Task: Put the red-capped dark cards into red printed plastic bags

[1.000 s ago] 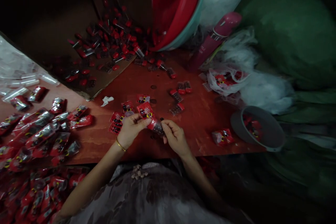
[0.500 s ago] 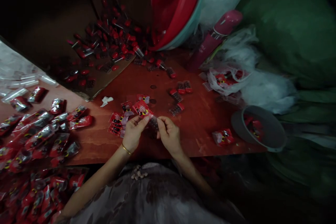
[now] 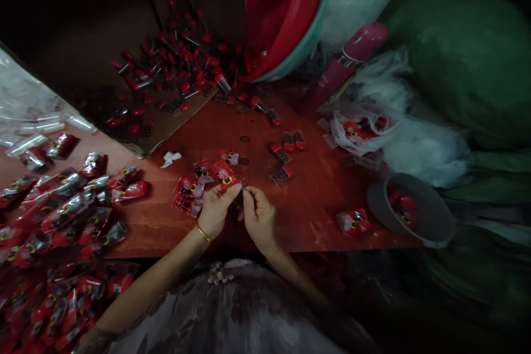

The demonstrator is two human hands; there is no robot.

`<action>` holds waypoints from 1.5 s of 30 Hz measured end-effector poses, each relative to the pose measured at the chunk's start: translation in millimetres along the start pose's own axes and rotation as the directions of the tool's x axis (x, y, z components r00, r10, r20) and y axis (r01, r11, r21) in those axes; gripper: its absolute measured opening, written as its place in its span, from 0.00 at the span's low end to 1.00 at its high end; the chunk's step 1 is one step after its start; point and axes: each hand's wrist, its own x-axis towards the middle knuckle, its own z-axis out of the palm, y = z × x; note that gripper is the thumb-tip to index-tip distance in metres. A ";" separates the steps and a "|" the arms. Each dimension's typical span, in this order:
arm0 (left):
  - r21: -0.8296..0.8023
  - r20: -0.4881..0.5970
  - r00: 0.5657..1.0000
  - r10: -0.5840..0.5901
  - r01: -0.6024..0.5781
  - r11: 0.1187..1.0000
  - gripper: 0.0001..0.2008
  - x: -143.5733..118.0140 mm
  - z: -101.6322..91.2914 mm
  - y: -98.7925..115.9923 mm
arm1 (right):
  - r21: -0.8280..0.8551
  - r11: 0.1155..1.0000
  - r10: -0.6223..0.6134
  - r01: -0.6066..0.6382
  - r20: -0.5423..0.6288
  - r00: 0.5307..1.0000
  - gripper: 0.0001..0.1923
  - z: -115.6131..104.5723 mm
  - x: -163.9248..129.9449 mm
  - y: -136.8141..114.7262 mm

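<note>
Between thumb and fingers, my left hand pinches a red printed plastic packet with a yellow and black mark. My right hand is closed close beside it, fingertips together at the packet's lower right end; what they grip is mostly hidden. Several similar red packets lie just left of my left hand. Beyond my right hand are a few small clear containers with red ends and dark contents.
A large pile of filled red packets covers the left side. Behind, a cardboard box spills red-capped containers beside a tilted red basin. To the right are a pink bottle, a plastic bag and a grey bowl.
My hands have come closer together, and my right hand has moved slightly left. The dark-dotted piece seen between them earlier is now mostly hidden. The whole view has shifted slightly.
</note>
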 end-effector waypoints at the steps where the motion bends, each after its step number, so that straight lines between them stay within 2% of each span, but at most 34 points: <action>1: 0.014 0.021 1.000 -0.001 0.001 1.000 0.15 -1.3 0.6 -2.6 | 0.060 0.997 0.039 -0.039 0.007 0.999 0.13 0.9 0.8 0.2; 4: 0.018 0.062 0.998 -0.001 0.000 1.000 0.16 -5.4 0.5 -6.5 | 0.222 0.963 0.140 -0.152 0.071 0.988 0.14 2.2 3.7 0.8; 6: -0.020 0.062 0.997 0.046 -0.045 0.999 0.17 -6.5 -2.0 -5.2 | 0.265 0.949 0.154 -0.172 0.090 0.984 0.14 2.4 4.9 0.7; 10: 0.024 0.039 0.991 0.128 -0.129 0.991 0.16 -6.4 -10.0 -2.0 | 0.204 0.973 0.100 -0.109 0.054 0.994 0.13 2.8 3.9 -1.2; 16: 0.126 0.066 0.995 0.076 -0.084 0.988 0.15 -15.0 -10.4 -10.1 | 0.060 0.998 0.026 -0.025 -0.005 1.000 0.11 0.0 3.6 -6.2; 20: 0.025 -0.018 0.998 0.057 -0.057 0.998 0.16 -13.4 -8.6 -11.2 | 0.062 0.998 0.007 -0.009 0.027 1.000 0.11 0.2 3.3 -4.6; 23: -0.001 -0.058 0.997 0.053 -0.053 0.999 0.17 -7.2 -10.3 -3.3 | 0.158 0.986 0.022 -0.045 0.145 0.989 0.12 1.4 1.9 -1.3; 25: 0.008 -0.045 0.998 0.048 -0.048 0.999 0.17 -4.2 -11.9 3.5 | 0.254 0.964 0.015 -0.082 0.253 0.967 0.11 1.4 0.7 0.8; 27: 0.007 -0.028 0.998 0.054 -0.054 0.999 0.16 -3.2 -13.2 8.5 | 0.310 0.946 -0.005 -0.092 0.298 0.955 0.11 1.0 -0.7 2.3; 32: 0.020 0.068 0.998 -0.002 0.001 1.000 0.15 -8.4 -13.9 10.4 | 0.293 0.954 -0.007 -0.068 0.249 0.969 0.09 0.7 -4.2 3.1; 39: -0.004 0.141 0.986 -0.089 0.090 0.996 0.16 -20.1 -20.7 8.7 | 0.305 0.943 0.071 -0.131 0.200 0.977 0.12 10.9 0.0 6.1; 42: -0.077 0.109 0.983 -0.148 0.157 0.985 0.14 -22.5 -28.5 10.3 | 0.205 0.979 -0.011 -0.021 0.154 0.988 0.14 18.5 3.7 6.0; 45: -0.132 0.017 0.982 -0.187 0.187 0.973 0.12 -24.0 -48.2 26.8 | -0.025 0.988 -0.148 0.153 0.155 0.977 0.12 11.2 15.8 7.5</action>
